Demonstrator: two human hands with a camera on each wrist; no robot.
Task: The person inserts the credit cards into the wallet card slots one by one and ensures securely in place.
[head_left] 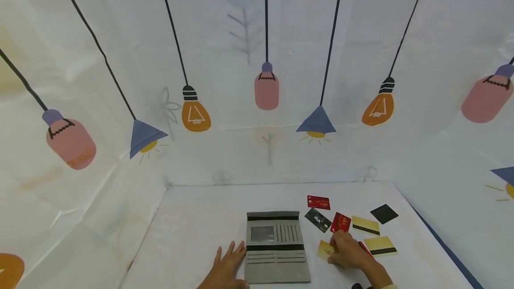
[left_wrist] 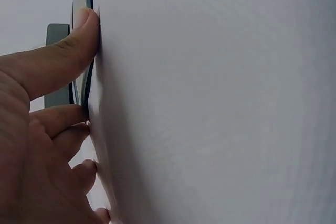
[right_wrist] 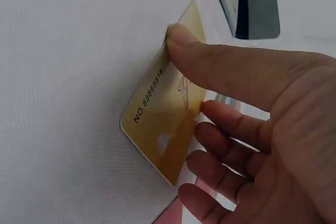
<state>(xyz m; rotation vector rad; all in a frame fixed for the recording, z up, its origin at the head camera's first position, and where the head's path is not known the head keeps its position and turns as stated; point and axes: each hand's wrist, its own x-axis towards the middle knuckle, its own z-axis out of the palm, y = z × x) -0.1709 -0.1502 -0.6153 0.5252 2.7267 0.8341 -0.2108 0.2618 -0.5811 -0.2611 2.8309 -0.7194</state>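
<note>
An unfolded grey wallet (head_left: 277, 273) lies flat on the white table, its card slots and a clear window facing up. My left hand (head_left: 225, 267) rests at the wallet's left side with fingers spread; in the left wrist view, its thumb and index fingertip are right at the wallet's edge (left_wrist: 56, 35). With my right hand (head_left: 348, 252) I hold a gold card (head_left: 324, 249) to the right of the wallet. In the right wrist view this gold card (right_wrist: 152, 129), printed with a number, is tilted, the thumb on one long edge and fingertips at the opposite one.
Around the right hand lie a red VIP card (head_left: 318, 202), a black VIP card (head_left: 317, 220), another red card (head_left: 341, 221), two striped gold cards (head_left: 365, 225) and a plain black card (head_left: 384, 213). One more red card (head_left: 366, 250) is partly hidden by the hand. Lamp-printed sheeting (head_left: 241, 155) surrounds the table.
</note>
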